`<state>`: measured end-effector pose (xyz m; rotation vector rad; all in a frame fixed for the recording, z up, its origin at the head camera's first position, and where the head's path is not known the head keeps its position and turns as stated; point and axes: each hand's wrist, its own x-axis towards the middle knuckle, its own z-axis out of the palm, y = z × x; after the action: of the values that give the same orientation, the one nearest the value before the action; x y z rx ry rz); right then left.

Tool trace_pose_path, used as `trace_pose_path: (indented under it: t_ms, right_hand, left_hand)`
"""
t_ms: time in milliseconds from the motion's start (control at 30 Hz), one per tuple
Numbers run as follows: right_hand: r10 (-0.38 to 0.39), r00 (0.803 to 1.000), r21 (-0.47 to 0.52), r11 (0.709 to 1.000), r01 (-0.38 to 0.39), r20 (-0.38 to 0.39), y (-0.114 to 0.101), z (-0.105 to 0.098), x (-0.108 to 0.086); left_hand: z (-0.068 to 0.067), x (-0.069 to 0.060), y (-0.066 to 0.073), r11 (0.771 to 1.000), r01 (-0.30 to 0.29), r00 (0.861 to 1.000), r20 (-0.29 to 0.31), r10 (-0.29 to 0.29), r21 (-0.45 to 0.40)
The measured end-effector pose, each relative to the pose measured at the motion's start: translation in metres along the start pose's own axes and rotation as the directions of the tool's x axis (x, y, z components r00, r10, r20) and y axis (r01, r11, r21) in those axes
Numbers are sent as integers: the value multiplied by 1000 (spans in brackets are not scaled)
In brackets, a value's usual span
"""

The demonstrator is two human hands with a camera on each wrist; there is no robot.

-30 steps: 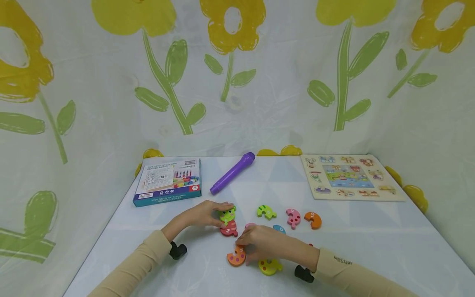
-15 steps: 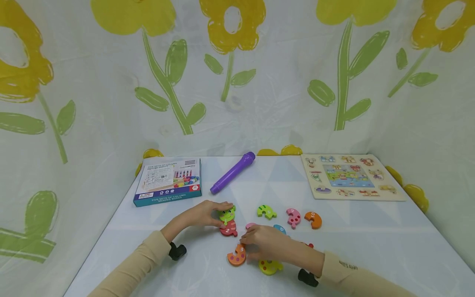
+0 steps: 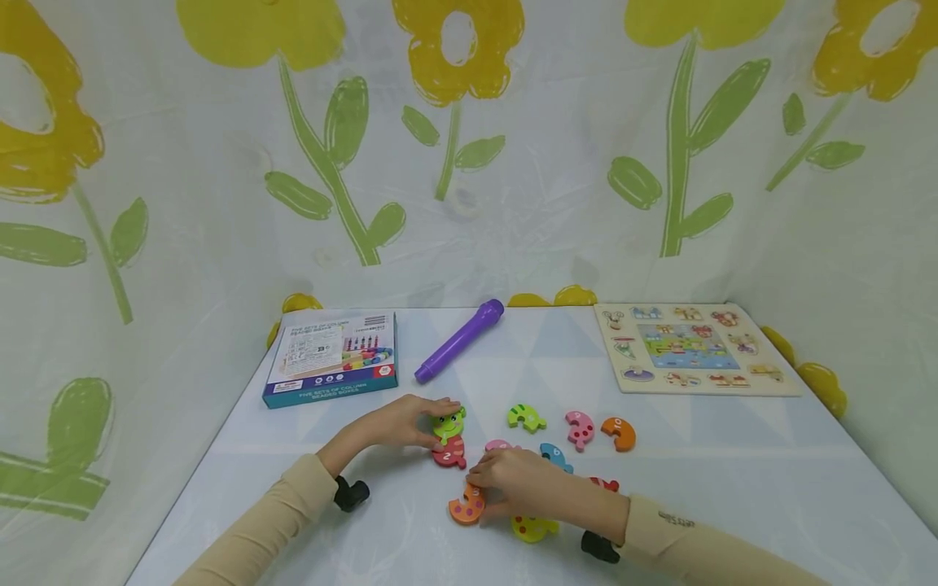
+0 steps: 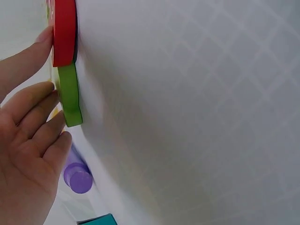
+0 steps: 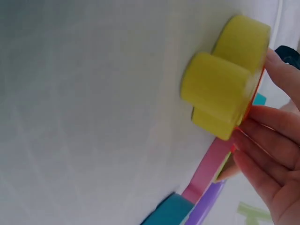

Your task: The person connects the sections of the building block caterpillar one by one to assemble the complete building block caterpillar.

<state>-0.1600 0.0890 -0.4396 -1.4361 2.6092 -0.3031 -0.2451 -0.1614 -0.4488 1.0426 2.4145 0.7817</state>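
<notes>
Inside table point(image 3: 366, 541) edges — gripping green head point(image 3: 450, 422) with left hand point(image 3: 403, 420), pinching dotted orange piece point(image 3: 465, 510) with right hand point(image 3: 526, 486) — part-hiding yellow piece point(image 3: 533, 531).

Left arm point(image 3: 252, 529): beige-sleeved, extends from 7 o'clock toward 2. Left hand point(image 3: 403, 421): thumb and fingers grip, index uppermost, tips toward 3. Right arm point(image 3: 707, 537): beige-sleeved, extends from 5 toward 10. Right hand point(image 3: 516, 478): pinches, fingers bent, tips toward 9.

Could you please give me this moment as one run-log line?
left hand: holding green face piece and red 2 piece | right hand: pinching orange dotted piece | yellow piece: near right hand, on table
</notes>
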Motion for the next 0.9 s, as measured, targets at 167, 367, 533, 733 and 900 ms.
trace_pose_path:
  t_ms: [167, 367, 533, 733, 900]
  right_hand:
    - [27, 1000, 27, 999, -27, -7, -2, 1, 3]
    - [37, 999, 66, 997, -37, 1, -1, 1, 4]
    - [6, 1000, 88, 996, -4, -23, 3, 2, 3]
    - [-7, 999, 91, 996, 11, -41, 7, 1, 3]
    - [-33, 997, 94, 995, 39, -68, 10, -2, 5]
  left_hand:
    - [-1, -1, 0, 1000, 10, 1000, -14, -10, -6]
    - [-1, -2, -1, 1000, 8, 1000, -15, -9, -24]
    - [-1, -2, -3, 999, 0, 1000, -4, 0, -36]
    - [-3, -2, -3, 999, 7, 1000, 13, -6, -40]
    - [-4, -1, -2, 998, 29, 999, 29, -27, -48]
